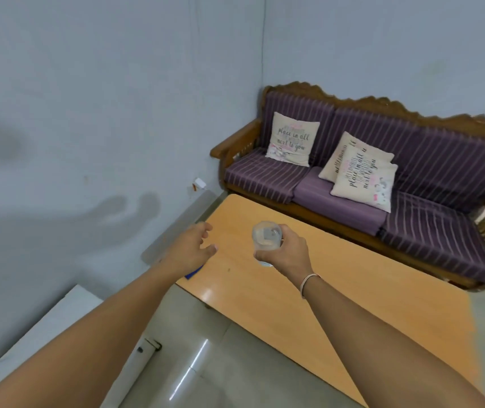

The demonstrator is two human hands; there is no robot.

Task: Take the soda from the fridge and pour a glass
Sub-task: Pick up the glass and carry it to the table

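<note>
We stand at the near left corner of a long wooden table (353, 290), whose left edge runs away from us toward the sofa (382, 187) — the sofa sits just behind the table's far edge, leaving only a narrow strip there. To the left of the table, bare tiled floor (206, 363) lies between it and the wall (88, 113), and a white box-like unit (44, 328) stands low against that wall beside our left arm. Three cushions (292, 138) rest on the sofa seat. Our right hand (285, 254) is curled round a clear glass (266, 238), fingers wrapped about its side, holding it above the table toward its left end; we look down into the open mouth, and whether it touches the tabletop we cannot tell. Our left hand (194, 245) hovers over the table's left edge, near the glass but apart from it — fingers loosely curled, holding nothing. A small blue thing (192, 273) peeks out beneath that wrist at the table's edge.
</note>
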